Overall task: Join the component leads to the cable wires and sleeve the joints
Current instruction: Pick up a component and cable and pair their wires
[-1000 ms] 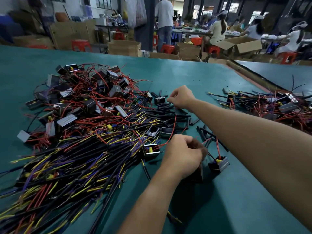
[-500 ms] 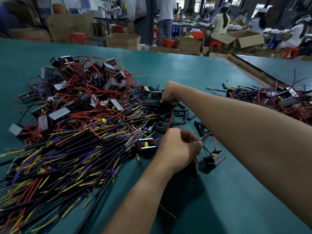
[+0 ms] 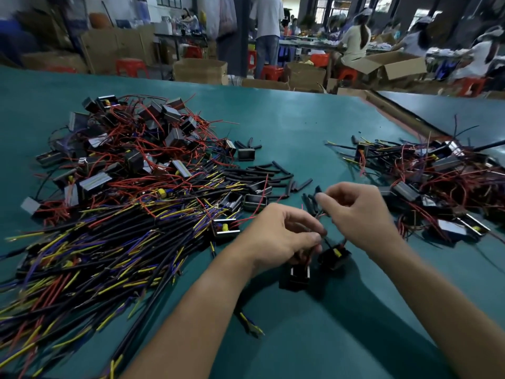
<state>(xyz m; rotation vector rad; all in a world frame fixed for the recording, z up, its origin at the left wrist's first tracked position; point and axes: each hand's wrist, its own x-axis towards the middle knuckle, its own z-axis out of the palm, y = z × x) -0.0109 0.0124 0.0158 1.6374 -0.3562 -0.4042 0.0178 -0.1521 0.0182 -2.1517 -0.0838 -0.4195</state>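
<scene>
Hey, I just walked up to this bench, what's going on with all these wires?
A person is wiring small black components at a green table. The left hand pinches thin leads with a component just below it. The right hand has what looks like a short black sleeve in its grip, close to those leads. Loose sleeves lie just beyond, a pile of cables to the left, and another tangled heap to the right.

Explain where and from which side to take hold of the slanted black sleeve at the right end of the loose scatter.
Pinch the sleeve at mid-length, across its narrow width, from above: it lies flat on the table with bare surface on its right, so both sides look reachable.
</scene>
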